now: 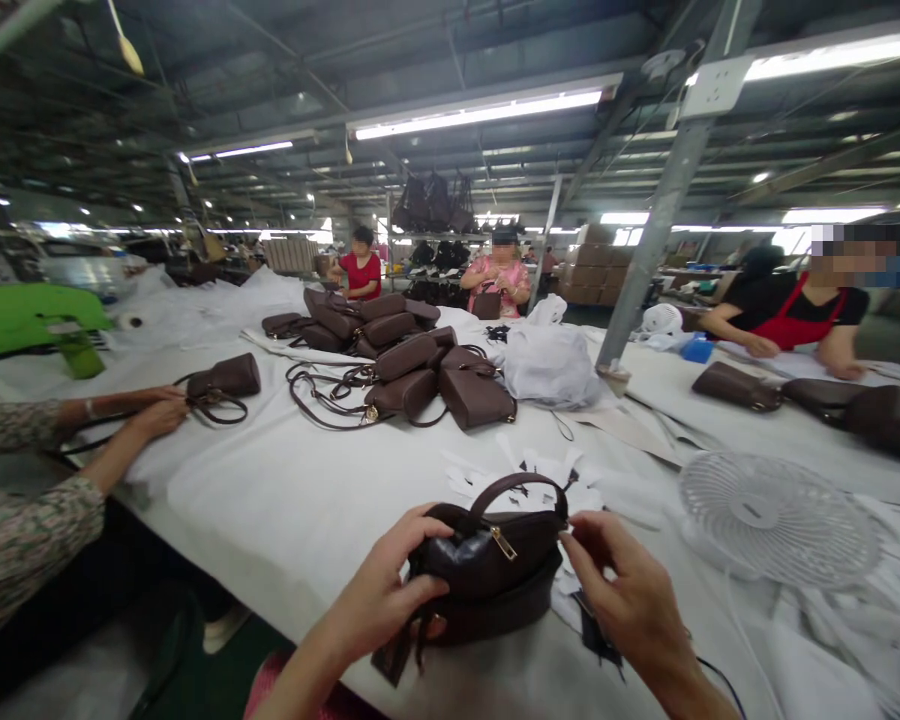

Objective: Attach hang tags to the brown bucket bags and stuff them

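Observation:
A dark brown handbag (487, 590) is between my hands at the near edge of the white table, its looped carry handle (521, 485) up and a gold zipper pull (504, 542) showing on top. My left hand (397, 580) grips the bag's left end, thumb on the front and fingers over the top. At the right end, my right hand (619, 570) has thumb and fingertips closed at the bag's edge near the handle base. What those fingertips pinch is too small to make out. A dark tag (391, 650) hangs below the left end.
Brown handbags (405, 350) are piled mid-table beside a white plastic bundle (551, 365). A white fan (780, 515) stands at right, near a metal post (660, 190). Paper scraps and black bits (525, 480) lie behind my bag. At left, a co-worker's hands (161, 405) hold another bag.

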A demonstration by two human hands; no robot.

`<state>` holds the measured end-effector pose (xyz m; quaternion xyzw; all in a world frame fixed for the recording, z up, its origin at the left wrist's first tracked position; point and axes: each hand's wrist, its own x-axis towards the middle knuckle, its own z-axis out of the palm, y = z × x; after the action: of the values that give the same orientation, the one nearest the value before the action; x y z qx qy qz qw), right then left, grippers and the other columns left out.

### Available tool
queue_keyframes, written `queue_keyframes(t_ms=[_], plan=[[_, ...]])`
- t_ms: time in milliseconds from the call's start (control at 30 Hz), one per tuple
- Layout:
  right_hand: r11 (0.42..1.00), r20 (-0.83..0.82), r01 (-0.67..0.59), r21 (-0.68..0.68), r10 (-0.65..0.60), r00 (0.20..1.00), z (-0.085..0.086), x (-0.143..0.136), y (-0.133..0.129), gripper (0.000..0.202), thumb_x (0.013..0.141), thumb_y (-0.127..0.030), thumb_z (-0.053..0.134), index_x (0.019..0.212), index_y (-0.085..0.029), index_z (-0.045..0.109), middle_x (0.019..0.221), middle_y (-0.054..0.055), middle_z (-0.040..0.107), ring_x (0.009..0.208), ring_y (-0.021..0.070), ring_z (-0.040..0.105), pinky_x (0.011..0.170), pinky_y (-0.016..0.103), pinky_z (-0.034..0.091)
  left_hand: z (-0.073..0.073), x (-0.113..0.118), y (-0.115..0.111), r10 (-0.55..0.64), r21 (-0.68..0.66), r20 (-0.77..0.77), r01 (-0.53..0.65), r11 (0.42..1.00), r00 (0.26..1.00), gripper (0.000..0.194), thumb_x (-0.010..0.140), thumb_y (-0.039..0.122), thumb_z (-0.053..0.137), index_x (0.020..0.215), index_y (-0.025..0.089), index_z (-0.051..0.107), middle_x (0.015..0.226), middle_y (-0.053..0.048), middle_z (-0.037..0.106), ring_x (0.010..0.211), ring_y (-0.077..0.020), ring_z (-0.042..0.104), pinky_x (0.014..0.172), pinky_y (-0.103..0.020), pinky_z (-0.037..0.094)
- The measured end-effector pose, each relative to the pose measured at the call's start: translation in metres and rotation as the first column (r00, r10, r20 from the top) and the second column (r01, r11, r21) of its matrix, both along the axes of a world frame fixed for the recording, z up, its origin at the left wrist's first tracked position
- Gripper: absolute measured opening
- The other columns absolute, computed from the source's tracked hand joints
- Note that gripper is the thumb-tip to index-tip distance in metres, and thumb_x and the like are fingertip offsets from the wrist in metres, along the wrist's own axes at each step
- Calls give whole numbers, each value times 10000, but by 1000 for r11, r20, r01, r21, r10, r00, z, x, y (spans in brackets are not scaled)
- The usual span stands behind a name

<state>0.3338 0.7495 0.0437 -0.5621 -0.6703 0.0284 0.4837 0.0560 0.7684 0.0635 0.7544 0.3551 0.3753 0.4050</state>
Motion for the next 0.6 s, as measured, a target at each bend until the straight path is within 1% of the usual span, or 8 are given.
queue_keyframes(t_ms=[67,133,233,300,367,467,533,600], plan=[[990,10,-137,33,137,991,9,-19,-10,105,915,-284,515,960,-210,573,820,26,597,649,146,573,583,252,490,-8,10,-5,33,44,46,-35,998,998,474,698,46,584,1123,254,594,1329,-67,532,1278,-243,448,1105,-405,313],[960,77,-274,55,269,960,20,-35,-18,144,925,-226,494,1034,-211,588,953,56,613,755,153,605,645,242,512,-15,21,-10,59,81,80,-65,995,995,483,684,18,583,1107,249,589,1358,-68,507,1288,-238,435,1106,-397,315],[916,262,-395,64,367,893,34,-50,-25,192,937,-179,479,1070,-219,612,1025,65,625,880,172,605,754,260,503,-23,33,-15,72,122,105,-85,989,992,376,711,24,590,1023,233,596,1336,-70,515,1258,-233,461,1077,-389,357],[911,349,-412,-10,389,852,41,-57,-26,178,952,-176,463,989,-217,632,946,46,643,839,170,593,725,261,477,-25,38,-17,91,157,113,-109,982,989,248,754,64,598,948,219,601,1292,-77,539,1217,-233,494,1044,-384,400],[922,419,-363,-134,385,823,48,-64,-25,195,954,-176,451,871,-205,625,841,29,641,749,163,575,650,253,436,-25,41,-19,108,210,105,-128,969,989,169,814,114,571,948,209,609,1268,-94,546,1194,-234,514,1024,-389,430],[924,519,-263,-277,375,768,58,-72,-24,225,938,-173,451,767,-183,597,752,26,624,662,157,555,603,253,391,-18,43,-21,121,281,44,-129,951,992,201,882,169,501,1041,194,622,1304,-129,520,1199,-244,520,1021,-413,456],[894,478,-307,-325,436,763,62,-72,-23,230,940,-194,454,766,-177,604,760,28,630,668,153,562,622,250,396,-13,41,-22,142,307,-14,-131,943,990,212,890,194,504,1061,190,630,1336,-138,505,1216,-259,517,1032,-432,460],[848,285,-402,-344,503,816,62,-64,-22,223,950,-242,464,805,-186,624,791,19,643,712,150,579,659,242,417,-10,39,-23,163,340,-58,-134,931,985,188,872,194,535,1024,194,646,1345,-135,510,1223,-273,519,1028,-441,473]])
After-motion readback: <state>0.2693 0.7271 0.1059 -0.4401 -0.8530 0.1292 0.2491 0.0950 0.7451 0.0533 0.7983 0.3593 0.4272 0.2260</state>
